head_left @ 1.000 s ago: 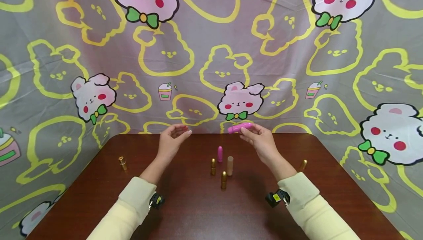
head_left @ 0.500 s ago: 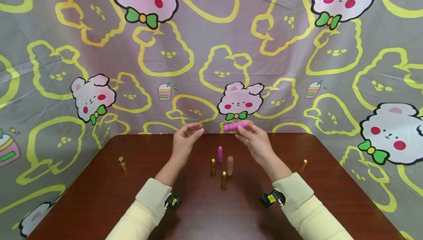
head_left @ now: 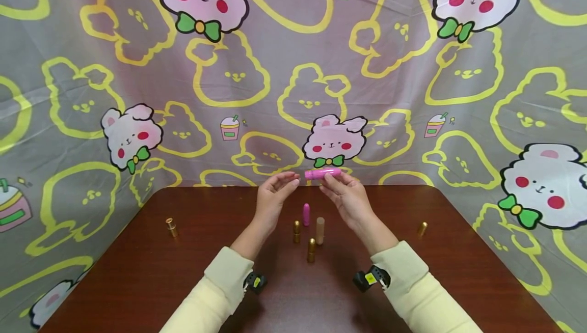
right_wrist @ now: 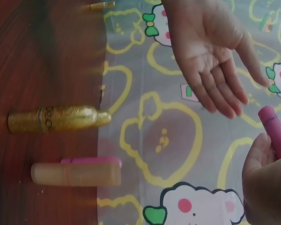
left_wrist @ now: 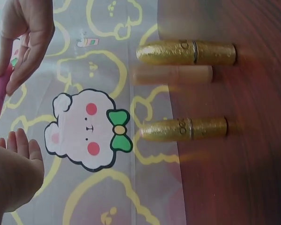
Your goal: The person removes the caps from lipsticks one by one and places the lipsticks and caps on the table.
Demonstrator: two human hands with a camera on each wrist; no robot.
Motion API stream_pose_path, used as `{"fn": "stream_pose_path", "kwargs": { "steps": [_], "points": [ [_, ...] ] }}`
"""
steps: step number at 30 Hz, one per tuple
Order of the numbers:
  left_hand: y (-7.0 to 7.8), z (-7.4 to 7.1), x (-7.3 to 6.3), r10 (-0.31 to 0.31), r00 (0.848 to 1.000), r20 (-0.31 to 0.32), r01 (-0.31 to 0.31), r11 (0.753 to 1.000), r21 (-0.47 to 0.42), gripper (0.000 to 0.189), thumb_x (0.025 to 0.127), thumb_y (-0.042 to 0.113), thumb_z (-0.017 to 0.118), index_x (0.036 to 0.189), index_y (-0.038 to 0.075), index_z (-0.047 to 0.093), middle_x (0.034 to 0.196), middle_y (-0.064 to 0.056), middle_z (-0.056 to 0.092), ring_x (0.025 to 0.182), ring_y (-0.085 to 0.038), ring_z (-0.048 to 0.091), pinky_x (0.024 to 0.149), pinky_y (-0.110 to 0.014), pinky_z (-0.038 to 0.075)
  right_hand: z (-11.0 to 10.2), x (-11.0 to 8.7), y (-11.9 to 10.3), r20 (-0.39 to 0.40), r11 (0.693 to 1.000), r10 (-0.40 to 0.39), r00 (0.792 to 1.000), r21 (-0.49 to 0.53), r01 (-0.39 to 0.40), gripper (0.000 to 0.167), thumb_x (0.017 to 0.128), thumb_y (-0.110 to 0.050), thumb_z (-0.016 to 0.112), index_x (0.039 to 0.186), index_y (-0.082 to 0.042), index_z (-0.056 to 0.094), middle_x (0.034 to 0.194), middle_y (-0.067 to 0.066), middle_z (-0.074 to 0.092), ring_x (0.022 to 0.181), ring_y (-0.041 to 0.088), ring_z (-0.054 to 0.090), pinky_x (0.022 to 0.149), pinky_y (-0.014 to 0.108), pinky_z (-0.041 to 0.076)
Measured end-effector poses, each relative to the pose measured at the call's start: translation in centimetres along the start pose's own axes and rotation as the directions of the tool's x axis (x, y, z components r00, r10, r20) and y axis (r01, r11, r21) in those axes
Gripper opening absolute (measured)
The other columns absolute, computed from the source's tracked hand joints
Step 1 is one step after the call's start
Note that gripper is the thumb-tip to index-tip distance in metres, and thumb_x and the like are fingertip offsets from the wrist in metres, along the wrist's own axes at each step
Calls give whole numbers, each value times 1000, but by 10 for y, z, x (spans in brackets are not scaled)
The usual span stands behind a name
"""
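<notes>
My right hand (head_left: 349,198) pinches a bullet-shaped pink lipstick tube (head_left: 316,174) between thumb and fingers. The tube is held nearly level above the back of the table, one end pointing left. Just left of that end is my left hand (head_left: 270,203), holding nothing, its fingers loosely bent and a small gap from the tube. In the right wrist view the left palm (right_wrist: 208,56) shows bare, with dark lettering on the nearby end of the pink tube (right_wrist: 274,124). Most of the tube's other end is hidden by the right hand in that view.
Below the hands stand two gold bullet-shaped tubes (head_left: 296,232), a tan tube (head_left: 320,232) and another pink tube (head_left: 305,215). A gold piece (head_left: 171,227) stands at the left, a small gold one (head_left: 422,228) at the right. A patterned cloth (head_left: 275,93) hangs behind the brown table (head_left: 128,277).
My left hand has moved right, closing most of the gap to the pink lipstick tube. The right hand has shifted slightly left with the tube, which now lies more level.
</notes>
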State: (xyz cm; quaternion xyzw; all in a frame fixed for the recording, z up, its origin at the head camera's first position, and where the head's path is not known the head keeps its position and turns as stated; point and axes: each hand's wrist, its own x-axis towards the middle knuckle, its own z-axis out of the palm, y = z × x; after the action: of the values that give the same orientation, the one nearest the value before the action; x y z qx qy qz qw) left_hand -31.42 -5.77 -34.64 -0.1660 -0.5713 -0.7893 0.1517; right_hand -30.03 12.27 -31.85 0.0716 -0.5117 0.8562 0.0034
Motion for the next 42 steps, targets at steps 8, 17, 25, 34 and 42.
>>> {"fn": "stream_pose_path", "kwargs": {
  "steps": [8,17,25,34,42],
  "points": [
    [0,11,-3,-7,1000,15,7,998,-54,27,87,-1,69,111,-12,63,103,-10,71,96,-16,67,89,-30,51,8,-3,0,4,997,7,1000,74,-7,11,95,-8,60,95,-11,71,92,3,71,87,14,69,87,30,52],
    [-1,22,-3,-14,1000,7,14,997,-77,22,85,0,70,106,-5,67,95,-3,70,92,-15,65,87,-29,52,16,-7,2,16,994,2,1000,106,-4,12,96,-8,60,95,-12,71,93,3,72,90,15,69,90,31,51],
    [0,26,-2,10,1000,-26,-12,995,-96,18,85,0,71,102,-5,68,93,-3,69,90,-15,64,88,-30,52,23,-10,2,-3,991,2,1000,131,-2,13,96,-7,58,93,-11,71,91,4,71,86,14,69,89,31,51],
    [2,26,-2,1,998,-57,-6,995,-97,16,85,1,72,101,-4,69,92,-3,69,88,-16,65,87,-30,52,25,-9,3,-13,992,22,1000,128,-20,11,96,-8,59,95,-8,69,93,5,70,88,15,69,91,31,50],
    [3,26,-3,9,999,-47,-14,995,-96,15,86,1,71,100,-3,69,90,-2,69,87,-14,65,86,-29,52,25,-12,2,-20,993,39,999,109,-37,9,96,-9,59,98,-7,67,94,5,70,90,15,69,94,33,48]
  ]
}}
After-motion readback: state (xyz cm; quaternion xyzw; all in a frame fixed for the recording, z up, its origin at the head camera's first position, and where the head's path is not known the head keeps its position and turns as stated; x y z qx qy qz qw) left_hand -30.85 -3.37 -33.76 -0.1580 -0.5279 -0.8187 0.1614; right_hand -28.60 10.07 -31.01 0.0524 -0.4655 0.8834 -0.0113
